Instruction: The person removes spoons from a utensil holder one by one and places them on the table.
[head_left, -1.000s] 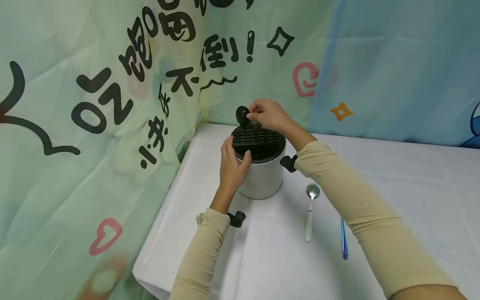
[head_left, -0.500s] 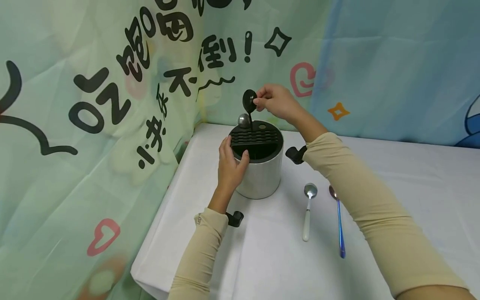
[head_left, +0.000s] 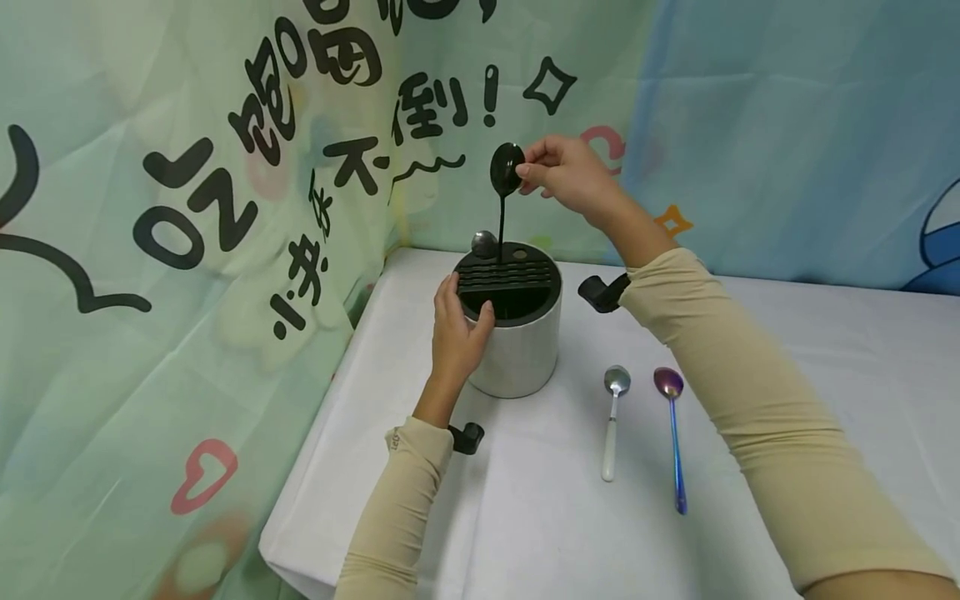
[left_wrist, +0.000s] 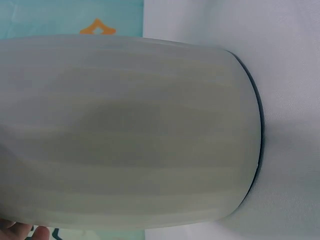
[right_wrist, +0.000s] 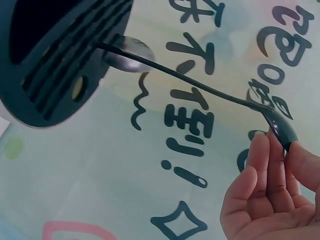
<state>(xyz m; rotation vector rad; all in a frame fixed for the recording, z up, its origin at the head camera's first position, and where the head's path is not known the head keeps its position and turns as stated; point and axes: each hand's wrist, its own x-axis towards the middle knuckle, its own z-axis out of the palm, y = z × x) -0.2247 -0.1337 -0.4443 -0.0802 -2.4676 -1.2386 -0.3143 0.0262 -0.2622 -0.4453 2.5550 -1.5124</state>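
My right hand (head_left: 566,175) pinches the bowl of a black spoon (head_left: 507,169), whose thin handle points down into the slotted black top of a white cylindrical utensil holder (head_left: 517,358). The right wrist view shows the same black spoon (right_wrist: 215,92) with its handle end at the slots. My left hand (head_left: 459,337) rests against the holder's left side, thumb and fingers spread at the rim. A silver spoon (head_left: 484,243) stands in the holder at the back, only its bowl showing. The holder's wall (left_wrist: 135,130) fills most of the left wrist view.
On the white-covered table (head_left: 555,517), right of the holder, lie a silver spoon with a white handle (head_left: 611,425) and a spoon with a purple bowl and blue handle (head_left: 675,442). A printed cloth backdrop (head_left: 315,125) borders the table at the left and back.
My right hand has risen with the black spoon, drawing more of its handle out of the holder. The silver spoon behind it has come into sight. My left hand stays on the holder.
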